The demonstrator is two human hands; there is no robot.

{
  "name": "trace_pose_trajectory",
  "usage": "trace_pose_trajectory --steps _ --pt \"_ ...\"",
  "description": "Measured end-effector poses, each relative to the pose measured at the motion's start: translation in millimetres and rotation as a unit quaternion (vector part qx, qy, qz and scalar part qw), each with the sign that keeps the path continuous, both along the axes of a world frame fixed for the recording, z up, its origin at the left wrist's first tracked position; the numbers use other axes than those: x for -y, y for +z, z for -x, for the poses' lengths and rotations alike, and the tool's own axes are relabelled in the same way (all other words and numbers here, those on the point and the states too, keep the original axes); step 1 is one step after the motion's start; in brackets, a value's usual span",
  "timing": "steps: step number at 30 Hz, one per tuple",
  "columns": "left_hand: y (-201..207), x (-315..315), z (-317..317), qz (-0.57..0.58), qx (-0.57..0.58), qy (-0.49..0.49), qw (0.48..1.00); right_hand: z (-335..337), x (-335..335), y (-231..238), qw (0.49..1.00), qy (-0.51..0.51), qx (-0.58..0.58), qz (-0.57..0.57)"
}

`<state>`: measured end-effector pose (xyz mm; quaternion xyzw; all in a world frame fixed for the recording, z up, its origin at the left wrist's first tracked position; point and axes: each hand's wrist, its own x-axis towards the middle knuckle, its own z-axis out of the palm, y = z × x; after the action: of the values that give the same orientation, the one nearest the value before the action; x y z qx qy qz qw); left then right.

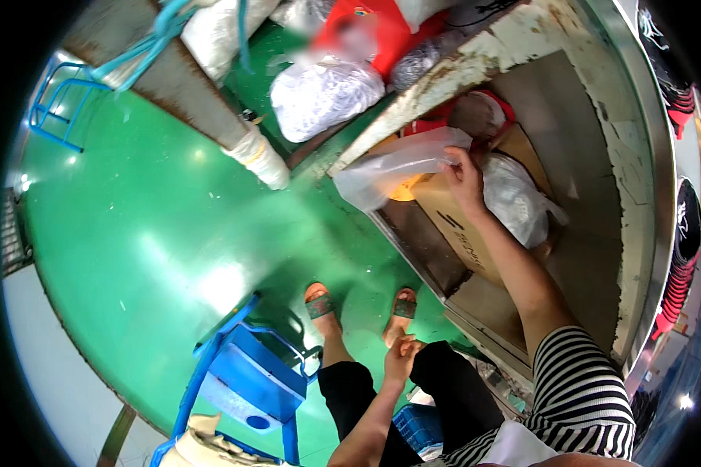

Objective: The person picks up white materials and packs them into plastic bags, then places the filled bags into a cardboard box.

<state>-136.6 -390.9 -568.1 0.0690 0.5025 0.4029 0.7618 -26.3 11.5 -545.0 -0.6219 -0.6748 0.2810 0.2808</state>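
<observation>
My right hand reaches out over an open metal compartment below a worktop, its fingers pinched on the edge of a translucent plastic bag. The bag hangs limp and looks flat, stretching left past the compartment's edge. Below that hand stands a cardboard box, and a clear bundled plastic bag lies on it. A small yellow thing shows partly beneath the held bag. My left hand is near my knees, its fingers curled in with nothing visible in them.
A blue chair stands at lower left, with a blue crate near my legs. Stuffed white sacks and a red bag lie beyond a rusty metal leg. Stacks of black and red goods line the far right.
</observation>
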Motion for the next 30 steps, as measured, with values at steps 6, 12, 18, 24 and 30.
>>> trace_pose_trajectory --steps 6,12,18,24,30 --pt "7 0 14 0.042 -0.035 0.009 0.998 35 -74 -55 0.968 0.113 0.195 -0.112" --pt "5 -3 16 0.044 -0.003 0.069 0.997 -14 -125 -105 0.953 0.113 0.278 -0.041" --pt "5 69 57 0.141 -0.214 -0.002 0.967 88 15 -47 0.978 0.045 0.194 -0.067" --pt "82 10 134 0.046 -0.297 0.044 0.953 119 131 24 0.875 0.268 0.16 0.371" --pt "125 -17 218 -0.005 -0.358 0.069 0.931 332 80 12 0.911 0.309 0.043 0.268"
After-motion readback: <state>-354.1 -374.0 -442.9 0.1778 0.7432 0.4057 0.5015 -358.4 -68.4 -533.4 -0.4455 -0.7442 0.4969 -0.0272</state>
